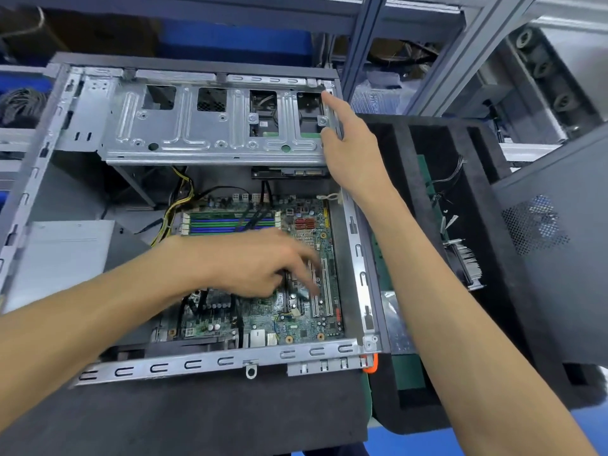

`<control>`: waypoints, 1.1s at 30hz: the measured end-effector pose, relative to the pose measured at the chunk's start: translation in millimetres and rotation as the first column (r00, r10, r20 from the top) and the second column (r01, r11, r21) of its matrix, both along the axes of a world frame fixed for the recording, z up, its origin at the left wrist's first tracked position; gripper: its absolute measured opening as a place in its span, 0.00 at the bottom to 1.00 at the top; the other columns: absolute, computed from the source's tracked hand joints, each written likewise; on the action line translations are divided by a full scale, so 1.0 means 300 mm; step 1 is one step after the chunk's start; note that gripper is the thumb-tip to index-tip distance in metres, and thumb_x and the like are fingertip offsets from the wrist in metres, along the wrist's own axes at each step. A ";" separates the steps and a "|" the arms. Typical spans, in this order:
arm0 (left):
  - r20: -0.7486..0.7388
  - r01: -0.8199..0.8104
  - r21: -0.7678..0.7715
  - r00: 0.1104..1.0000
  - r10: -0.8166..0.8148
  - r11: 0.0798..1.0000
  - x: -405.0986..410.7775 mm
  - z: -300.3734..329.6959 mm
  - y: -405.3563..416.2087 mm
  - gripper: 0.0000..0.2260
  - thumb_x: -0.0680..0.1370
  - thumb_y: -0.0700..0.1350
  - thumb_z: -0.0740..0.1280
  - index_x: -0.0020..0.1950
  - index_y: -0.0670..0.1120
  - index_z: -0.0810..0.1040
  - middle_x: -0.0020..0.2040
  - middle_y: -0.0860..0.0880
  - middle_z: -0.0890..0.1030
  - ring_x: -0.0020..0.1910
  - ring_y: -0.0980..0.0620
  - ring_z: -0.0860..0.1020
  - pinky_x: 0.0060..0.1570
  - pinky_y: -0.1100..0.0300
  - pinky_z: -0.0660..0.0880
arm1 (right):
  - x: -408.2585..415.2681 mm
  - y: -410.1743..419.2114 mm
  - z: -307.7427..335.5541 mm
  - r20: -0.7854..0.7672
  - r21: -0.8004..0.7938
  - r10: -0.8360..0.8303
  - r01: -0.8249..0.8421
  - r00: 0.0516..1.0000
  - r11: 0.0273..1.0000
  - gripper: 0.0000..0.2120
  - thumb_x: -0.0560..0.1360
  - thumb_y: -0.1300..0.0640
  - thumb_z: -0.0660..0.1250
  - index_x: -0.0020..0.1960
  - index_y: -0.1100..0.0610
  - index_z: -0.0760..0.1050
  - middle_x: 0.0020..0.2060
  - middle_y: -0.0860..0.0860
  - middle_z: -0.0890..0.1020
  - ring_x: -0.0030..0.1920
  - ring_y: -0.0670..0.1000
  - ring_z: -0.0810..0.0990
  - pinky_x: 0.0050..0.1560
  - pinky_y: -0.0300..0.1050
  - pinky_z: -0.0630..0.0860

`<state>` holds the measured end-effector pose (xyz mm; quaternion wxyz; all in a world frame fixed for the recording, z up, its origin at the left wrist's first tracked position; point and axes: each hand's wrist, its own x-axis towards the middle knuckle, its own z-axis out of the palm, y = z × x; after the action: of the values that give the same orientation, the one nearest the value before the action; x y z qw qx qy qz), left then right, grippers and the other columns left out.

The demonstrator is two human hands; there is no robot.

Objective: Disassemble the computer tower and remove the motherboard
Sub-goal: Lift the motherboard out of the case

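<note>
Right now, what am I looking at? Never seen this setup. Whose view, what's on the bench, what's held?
One picture, from a camera worn on a person's head, looking down at their bare hands. An open computer tower lies on dark foam. Inside sits the green motherboard. The left hand reaches onto the board, blurred, so its grip is unclear. The right hand holds the end of the metal drive cage. A loose heatsink lies to the right.

Computer tower [358,258] lies on its side, open, on a foam mat [230,416]. Motherboard [296,311] sits inside, near-right part. Drive cage [210,126] spans the far side, above the board. Power supply [59,258] inside at left. Side panel [559,258] and heatsink [467,261] lie right of tower.
</note>
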<state>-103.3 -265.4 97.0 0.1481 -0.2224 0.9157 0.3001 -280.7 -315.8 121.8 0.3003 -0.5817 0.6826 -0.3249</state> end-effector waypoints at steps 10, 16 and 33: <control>0.025 -0.194 0.062 0.981 0.192 0.979 0.105 -0.015 -0.093 0.26 0.77 0.36 0.66 0.67 0.63 0.73 0.72 0.62 0.65 0.70 0.62 0.63 0.75 0.59 0.56 | -0.002 0.002 -0.002 0.024 -0.012 0.002 -0.002 1.000 1.000 0.25 0.84 0.60 0.56 0.80 0.47 0.60 0.58 0.48 0.70 0.53 0.53 0.77 0.54 0.50 0.76; 0.217 -0.126 -0.130 0.964 0.152 0.984 0.123 -0.010 -0.105 0.22 0.77 0.42 0.65 0.60 0.69 0.76 0.78 0.60 0.48 0.75 0.55 0.48 0.73 0.47 0.48 | -0.004 -0.001 -0.005 0.022 -0.002 0.003 -0.003 1.000 1.000 0.25 0.84 0.60 0.56 0.79 0.45 0.60 0.68 0.48 0.70 0.51 0.38 0.74 0.61 0.42 0.74; 0.265 -0.127 0.093 0.959 0.099 0.987 0.209 0.112 -0.019 0.23 0.68 0.71 0.67 0.62 0.70 0.72 0.69 0.65 0.65 0.71 0.62 0.54 0.75 0.58 0.43 | -0.011 -0.007 -0.016 0.031 -0.031 0.025 -0.024 0.999 0.999 0.25 0.84 0.60 0.56 0.79 0.45 0.61 0.71 0.46 0.68 0.51 0.28 0.72 0.48 0.22 0.69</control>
<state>-40.7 -271.2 130.6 0.2612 -0.3032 0.8564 0.3262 -283.9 -317.9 117.0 0.3058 -0.5893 0.6656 -0.3408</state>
